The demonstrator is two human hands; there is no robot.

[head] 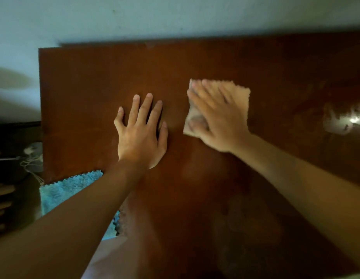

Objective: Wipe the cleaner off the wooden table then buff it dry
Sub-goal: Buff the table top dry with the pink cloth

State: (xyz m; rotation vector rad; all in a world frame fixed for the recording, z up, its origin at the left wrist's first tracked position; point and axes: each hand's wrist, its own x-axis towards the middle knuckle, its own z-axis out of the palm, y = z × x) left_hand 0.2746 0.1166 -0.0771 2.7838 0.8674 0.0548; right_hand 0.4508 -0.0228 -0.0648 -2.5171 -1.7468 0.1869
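Pressing the beige cloth (233, 97) flat under my open right hand (217, 119) mid-table while my empty left hand (142, 133) braces beside it, I judge the wooden table (84, 81) half wiped, with wet smears at right (340, 119) and the blue cloth (68, 190) waiting for buffing.

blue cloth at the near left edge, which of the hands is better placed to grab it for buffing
Left. The left hand lies flat and empty on the wooden table, its forearm passing over the blue cloth. The right hand is pressed on the tan cloth, farther away.
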